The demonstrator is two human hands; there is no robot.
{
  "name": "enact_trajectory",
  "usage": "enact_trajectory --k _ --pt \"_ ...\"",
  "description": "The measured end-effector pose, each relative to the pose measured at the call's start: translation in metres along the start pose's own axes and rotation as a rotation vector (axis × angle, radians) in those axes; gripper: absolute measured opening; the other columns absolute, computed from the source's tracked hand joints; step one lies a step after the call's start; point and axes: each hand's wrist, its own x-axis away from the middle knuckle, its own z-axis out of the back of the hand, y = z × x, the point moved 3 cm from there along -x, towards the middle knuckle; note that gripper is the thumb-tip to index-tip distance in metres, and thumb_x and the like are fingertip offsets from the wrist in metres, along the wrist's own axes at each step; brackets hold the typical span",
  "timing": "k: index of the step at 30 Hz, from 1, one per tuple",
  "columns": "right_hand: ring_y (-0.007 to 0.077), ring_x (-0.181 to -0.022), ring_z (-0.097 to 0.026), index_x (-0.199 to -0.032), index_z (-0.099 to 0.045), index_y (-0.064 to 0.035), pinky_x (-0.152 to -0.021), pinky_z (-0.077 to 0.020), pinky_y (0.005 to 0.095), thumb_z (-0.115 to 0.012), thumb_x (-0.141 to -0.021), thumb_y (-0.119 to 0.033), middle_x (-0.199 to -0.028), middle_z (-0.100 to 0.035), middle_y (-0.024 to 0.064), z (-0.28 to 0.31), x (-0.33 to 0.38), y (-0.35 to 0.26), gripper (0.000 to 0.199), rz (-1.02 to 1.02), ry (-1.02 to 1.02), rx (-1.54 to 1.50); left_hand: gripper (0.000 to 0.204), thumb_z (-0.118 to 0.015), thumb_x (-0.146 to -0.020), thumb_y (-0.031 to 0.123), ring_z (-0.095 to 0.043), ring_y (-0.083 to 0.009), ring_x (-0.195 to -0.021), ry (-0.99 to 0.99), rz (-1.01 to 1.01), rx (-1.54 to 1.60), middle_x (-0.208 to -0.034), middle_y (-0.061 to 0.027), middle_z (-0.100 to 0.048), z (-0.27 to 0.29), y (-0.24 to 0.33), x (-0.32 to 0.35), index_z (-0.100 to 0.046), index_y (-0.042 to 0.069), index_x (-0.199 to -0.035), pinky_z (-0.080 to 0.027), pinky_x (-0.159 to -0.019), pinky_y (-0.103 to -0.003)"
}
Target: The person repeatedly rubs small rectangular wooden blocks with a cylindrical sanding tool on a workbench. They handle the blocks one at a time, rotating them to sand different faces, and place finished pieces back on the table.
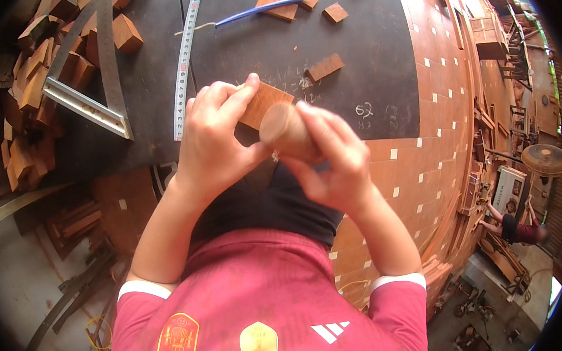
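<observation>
My left hand (222, 121) is closed on a small reddish-brown wooden block (265, 102), thumb and fingers at its edges. In my right hand (335, 153) is a short, thick wooden cylinder (280, 124), its round pale end facing up. The cylinder overlaps the block's near right corner; whether the two touch, I cannot tell. Both are held above the near edge of a dark table (238, 53). Just beyond my hands, a loose wooden block (324, 67) lies on the tabletop beside chalk marks.
Left of my hands, a tape measure (185, 56) runs along the table, near a metal triangle square (89, 98) and piled wood blocks (31, 83). A blue pen-like stick (261, 11) lies farther back. Another person (521, 229) is at the far right, near a round stool (544, 158).
</observation>
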Motion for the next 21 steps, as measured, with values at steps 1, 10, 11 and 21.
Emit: enact_trajectory --k 1,10,11,21 --pt "0.0383 -0.111 -0.076 -0.139 -0.067 0.0052 -0.095 -0.0615 0.0432 -0.093 -0.075 -0.002 -0.126 -0.073 0.0244 0.003 -0.008 0.009 0.069 -0.004 0.016 0.013 0.077 -0.092 -0.068 0.022 -0.065 -0.0292 -0.102 0.003 -0.001 -0.008 -0.107 -0.0109 -0.067 0.0 0.0 -0.001 -0.07 0.0 -0.138 -0.049 -0.091 -0.043" --pt "0.0393 -0.112 -0.075 -0.138 -0.067 0.0072 -0.095 -0.0615 0.0435 -0.094 -0.073 -0.004 -0.126 -0.073 0.0258 0.005 -0.013 0.01 0.071 0.004 0.023 0.012 0.077 -0.091 -0.068 0.022 -0.065 -0.0292 -0.103 -0.004 -0.001 -0.021 -0.109 -0.011 -0.069 0.001 0.001 -0.001 -0.07 0.0 -0.139 -0.048 -0.092 -0.042" --pt "0.0396 -0.112 -0.075 -0.137 -0.067 0.0082 -0.095 -0.0616 0.0434 -0.093 -0.074 -0.004 -0.127 -0.073 0.0267 0.006 -0.018 0.018 0.069 -0.077 0.07 0.017 0.077 -0.09 -0.068 0.022 -0.066 -0.0292 -0.103 -0.006 0.011 -0.024 -0.109 -0.0109 -0.069 0.002 0.001 -0.001 -0.07 0.0 -0.139 -0.048 -0.092 -0.043" --pt "0.0393 -0.112 -0.076 -0.139 -0.067 0.0068 -0.094 -0.062 0.0429 -0.094 -0.076 -0.005 -0.125 -0.074 0.0268 0.004 -0.016 0.018 0.07 -0.097 0.084 0.016 0.084 -0.094 -0.062 0.019 -0.069 -0.029 -0.102 -0.002 0.025 -0.072 -0.11 -0.011 -0.07 0.004 0.002 -0.002 -0.071 0.002 -0.141 -0.051 -0.094 -0.042"
